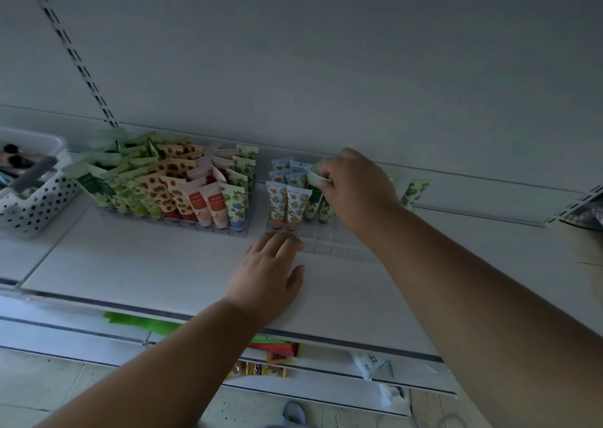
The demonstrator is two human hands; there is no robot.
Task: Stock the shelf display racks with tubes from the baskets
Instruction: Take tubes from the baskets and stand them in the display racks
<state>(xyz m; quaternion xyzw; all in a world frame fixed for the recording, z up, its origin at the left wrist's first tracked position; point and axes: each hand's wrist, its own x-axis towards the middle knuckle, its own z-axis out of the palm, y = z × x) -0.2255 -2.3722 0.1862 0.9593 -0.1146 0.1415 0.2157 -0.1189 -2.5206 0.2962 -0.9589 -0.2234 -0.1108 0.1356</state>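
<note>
Two clear display racks stand on the white shelf (146, 264). The left rack (208, 226) is packed with several green, orange-spotted, pink and floral tubes (169, 186). The right rack (329, 244) holds a few orange-patterned tubes (287, 204) and green ones behind them, with bare slots at its front. My right hand (352, 189) pinches a pale green tube (315, 176) by its top end over the right rack. My left hand (270, 271) lies flat on the shelf, its fingertips touching the right rack's front left corner.
A white perforated basket (32, 209) with a grey handle sits at the shelf's left end. One floral tube (414, 192) stands beyond my right arm. The white back panel rises behind the racks. A lower shelf holds coloured packets (274, 352).
</note>
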